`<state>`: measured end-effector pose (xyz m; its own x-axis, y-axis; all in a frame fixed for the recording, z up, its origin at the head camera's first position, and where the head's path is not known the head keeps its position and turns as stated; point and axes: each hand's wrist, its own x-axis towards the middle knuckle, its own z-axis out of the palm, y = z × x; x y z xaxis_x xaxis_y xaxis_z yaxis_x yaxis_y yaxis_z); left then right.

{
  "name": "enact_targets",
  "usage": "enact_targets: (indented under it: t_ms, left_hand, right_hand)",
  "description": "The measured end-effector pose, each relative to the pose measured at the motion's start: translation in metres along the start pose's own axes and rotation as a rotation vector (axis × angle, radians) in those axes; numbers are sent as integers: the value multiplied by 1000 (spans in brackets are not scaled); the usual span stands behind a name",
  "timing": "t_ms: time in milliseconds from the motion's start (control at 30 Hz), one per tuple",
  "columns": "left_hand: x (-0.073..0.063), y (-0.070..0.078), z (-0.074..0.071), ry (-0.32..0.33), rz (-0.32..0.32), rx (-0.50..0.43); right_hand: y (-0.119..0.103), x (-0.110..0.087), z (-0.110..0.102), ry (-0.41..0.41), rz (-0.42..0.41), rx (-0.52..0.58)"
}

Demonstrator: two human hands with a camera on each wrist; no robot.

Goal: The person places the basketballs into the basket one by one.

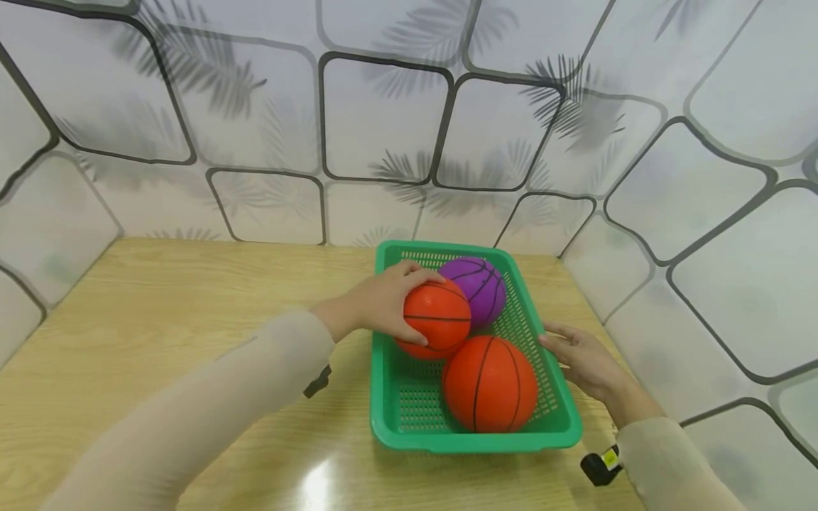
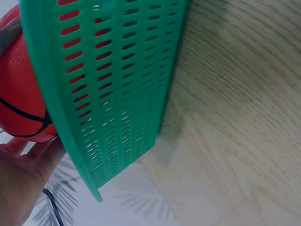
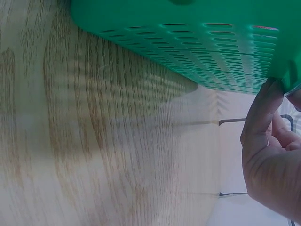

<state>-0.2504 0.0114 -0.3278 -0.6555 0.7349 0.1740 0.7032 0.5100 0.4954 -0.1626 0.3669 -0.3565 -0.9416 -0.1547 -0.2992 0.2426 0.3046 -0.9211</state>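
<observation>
In the head view a green basket (image 1: pixel 476 443) with slotted sides holds two red basketballs and a purple one. My left hand (image 1: pixel 393 301) grips the left red basketball (image 1: pixel 437 316) from its left side, thumb toward me and fingers over the far side. The left wrist view shows this red basketball (image 2: pixel 19 89) at the basket's rim. The other red basketball (image 1: pixel 491 385) sits at the near right, and the purple basketball (image 1: pixel 478 287) lies behind, partly hidden. My right hand (image 1: pixel 588 362) pinches the basket's right rim, its bent fingers against the slotted outer wall (image 3: pixel 225 52).
The basket stands on a light wood table (image 1: pixel 192 319). A patterned wall (image 1: pixel 383 121) closes off the back, with side walls at left and right. The right wall (image 1: pixel 735 284) runs close beside my right hand. Dark wrist devices show under both sleeves.
</observation>
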Motion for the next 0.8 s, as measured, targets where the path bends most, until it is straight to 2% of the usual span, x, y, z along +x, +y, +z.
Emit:
enact_targets:
  t_ms: [300,533,800]
  left_hand:
    - [-10,-1,10,38,-25,130]
    - [-17,-6,22,93,-33,152]
    - [-25,-4,30,108,-53,178]
  right_hand:
    - [-1,0,1,-8,-6,50]
    - [-2,0,1,-4,-4,54]
    - [-4,0,0,-1,-3,-55]
